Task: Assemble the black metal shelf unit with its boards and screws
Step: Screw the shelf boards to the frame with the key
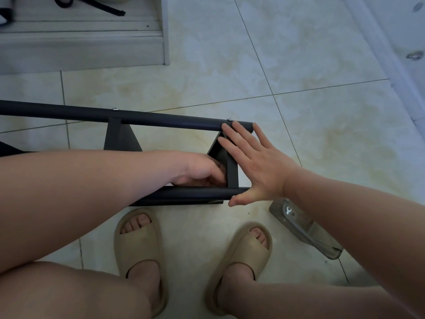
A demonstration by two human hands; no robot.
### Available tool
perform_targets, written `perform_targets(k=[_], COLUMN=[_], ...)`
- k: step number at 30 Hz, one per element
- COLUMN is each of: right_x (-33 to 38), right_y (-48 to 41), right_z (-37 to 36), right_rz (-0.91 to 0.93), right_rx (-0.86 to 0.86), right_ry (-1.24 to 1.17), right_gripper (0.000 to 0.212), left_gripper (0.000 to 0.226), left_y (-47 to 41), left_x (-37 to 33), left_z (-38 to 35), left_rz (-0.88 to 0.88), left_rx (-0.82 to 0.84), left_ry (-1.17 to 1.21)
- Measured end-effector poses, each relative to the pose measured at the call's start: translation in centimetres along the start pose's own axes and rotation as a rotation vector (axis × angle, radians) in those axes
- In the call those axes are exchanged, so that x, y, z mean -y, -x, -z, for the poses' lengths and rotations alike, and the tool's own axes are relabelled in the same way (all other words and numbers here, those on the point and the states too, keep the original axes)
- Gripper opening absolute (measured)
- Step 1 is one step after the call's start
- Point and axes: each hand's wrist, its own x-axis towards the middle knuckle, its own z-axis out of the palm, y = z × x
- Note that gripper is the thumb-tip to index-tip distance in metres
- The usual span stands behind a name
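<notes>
The black metal shelf frame lies on its side on the tiled floor, with two long tubes joined by short flat crossbars. Silver screw heads show on the far tube. My right hand is spread flat against the frame's right end, fingers straight over the far tube and thumb at the near tube's tip. My left hand reaches between the tubes, its fingers curled at the right crossbar; what they hold is hidden.
A clear plastic bag with a small metal wrench lies on the floor at the right. Grey boards and black straps are stacked at the top left. My feet in beige slippers stand just below the frame.
</notes>
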Motion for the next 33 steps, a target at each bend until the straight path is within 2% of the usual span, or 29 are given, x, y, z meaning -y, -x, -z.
perform_targets(k=[7, 13, 15, 18, 22, 28, 33], right_x=[-0.01, -0.03, -0.05, -0.04, -0.06, -0.06, -0.07], right_y=[-0.03, -0.02, -0.03, -0.02, -0.02, -0.03, -0.02], right_z=[-0.05, 0.0, 0.0, -0.04, -0.09, -0.08, -0.06], right_rz=[0.0, -0.003, -0.004, 0.002, 0.005, 0.003, 0.005], right_rx=[-0.005, 0.002, 0.001, -0.008, -0.012, -0.009, -0.009], right_ry=[-0.005, -0.003, -0.003, -0.012, -0.018, -0.014, -0.014], right_gripper=[0.131, 0.132, 0.132, 0.132, 0.131, 0.132, 0.132], left_gripper=[0.013, 0.036, 0.034, 0.017, 0.022, 0.013, 0.025], left_y=[-0.09, -0.32, -0.22, -0.17, 0.04, -0.01, -0.28], left_x=[0.14, -0.15, -0.24, -0.2, -0.04, 0.39, -0.24], left_z=[0.09, 0.47, 0.56, 0.49, 0.28, 0.13, 0.3], left_rz=[0.053, 0.038, 0.031, 0.004, -0.032, -0.006, 0.015], left_rx=[-0.025, 0.012, 0.007, -0.01, -0.016, -0.038, -0.03], left_ry=[-0.065, -0.07, -0.065, -0.058, -0.041, -0.015, -0.043])
